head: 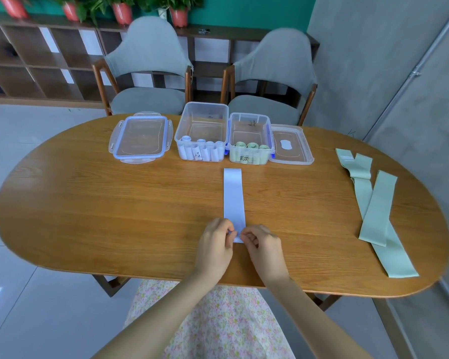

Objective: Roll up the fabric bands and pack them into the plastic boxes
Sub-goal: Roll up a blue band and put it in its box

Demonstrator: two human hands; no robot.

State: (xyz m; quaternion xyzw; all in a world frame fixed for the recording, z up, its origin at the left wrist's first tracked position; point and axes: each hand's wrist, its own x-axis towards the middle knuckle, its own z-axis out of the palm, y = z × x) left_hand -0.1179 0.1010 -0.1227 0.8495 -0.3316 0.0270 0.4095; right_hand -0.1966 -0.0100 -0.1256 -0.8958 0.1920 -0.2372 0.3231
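A white fabric band point(233, 195) lies flat on the wooden table point(114, 203), stretching away from me. My left hand point(214, 246) and my right hand point(263, 248) both pinch its near end, fingers curled over the edge. At the back stand two clear plastic boxes: the larger box point(202, 117) holds several white rolls, the smaller box point(250, 124) holds three green rolls point(252, 145). Green bands point(373, 203) lie unrolled on the right side of the table.
A blue-rimmed lid point(141, 137) lies left of the boxes and a clear lid point(290, 145) lies to their right. Two grey chairs point(148, 73) stand behind the table. A grey wall point(399, 73) runs close along the right.
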